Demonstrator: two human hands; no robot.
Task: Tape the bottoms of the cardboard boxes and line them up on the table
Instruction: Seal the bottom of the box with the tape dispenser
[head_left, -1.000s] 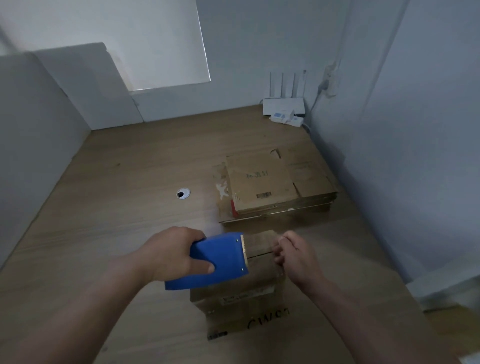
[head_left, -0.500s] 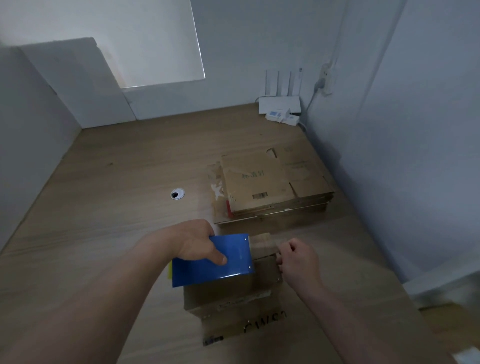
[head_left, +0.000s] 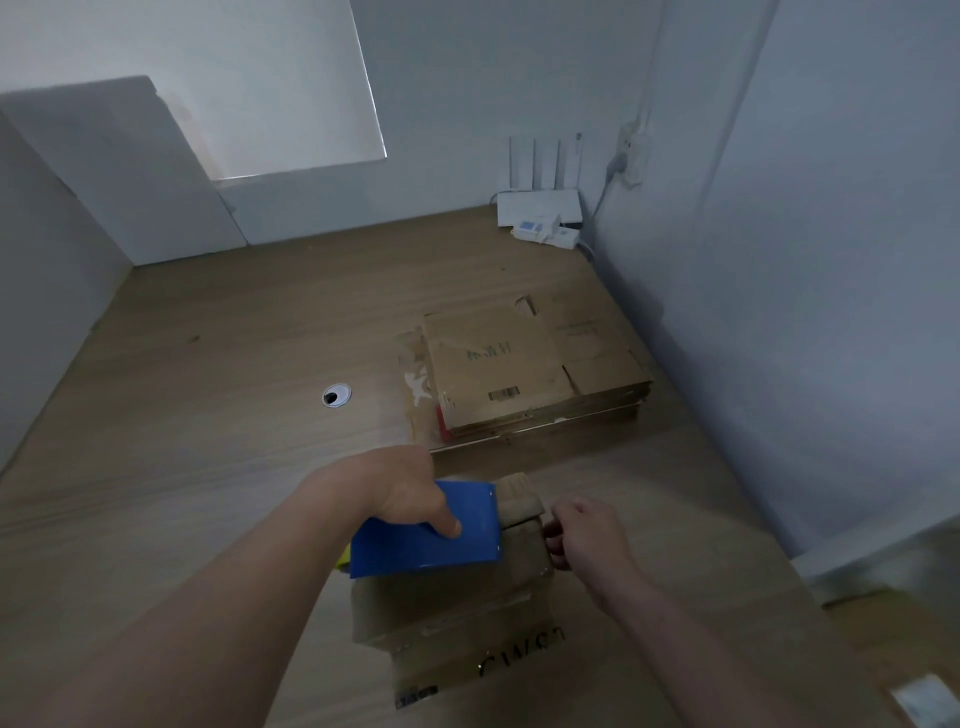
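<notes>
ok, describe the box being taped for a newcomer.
On the wooden table, nearest the camera, in front of the flat cardboard stack. It's the box under the blue tape dispenser the left hand grips. Unlike the flattened ones, it stands folded up, with black lettering on its near side.

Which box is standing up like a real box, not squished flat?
The cardboard box nearest the person, under the blue tape dispenser the left hand grips. It is folded into shape; the others lie flattened in a stack farther back.
</notes>
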